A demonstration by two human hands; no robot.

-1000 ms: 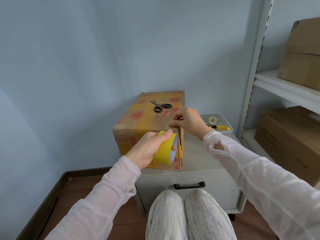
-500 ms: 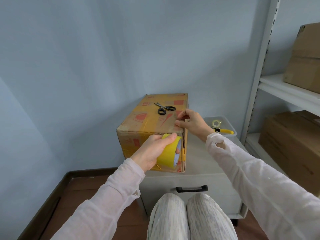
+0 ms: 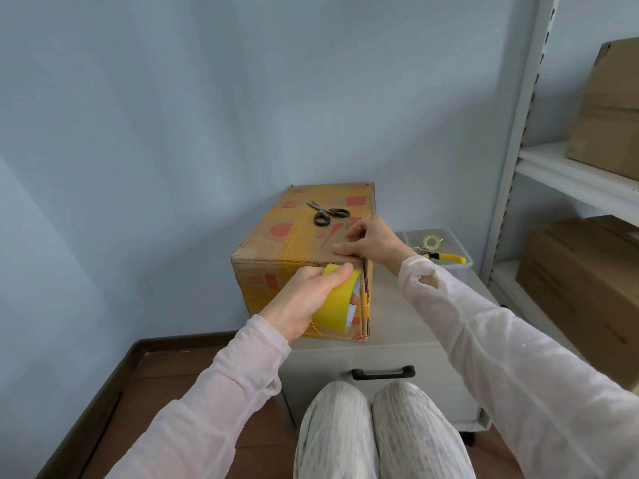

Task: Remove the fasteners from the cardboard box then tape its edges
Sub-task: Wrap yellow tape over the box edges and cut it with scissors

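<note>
So the cardboard box sits on a low drawer cabinet used as a counter, near end facing the person. Left hand has its fingers curled tight around a yellow tape roll, held right against the box's front right corner, probably so the strip feeds straight down that edge. Right hand has its fingers flat, pinching what looks like the tape end onto the top edge to anchor it. Scissors are parked on the box top, within reach for cutting.
</note>
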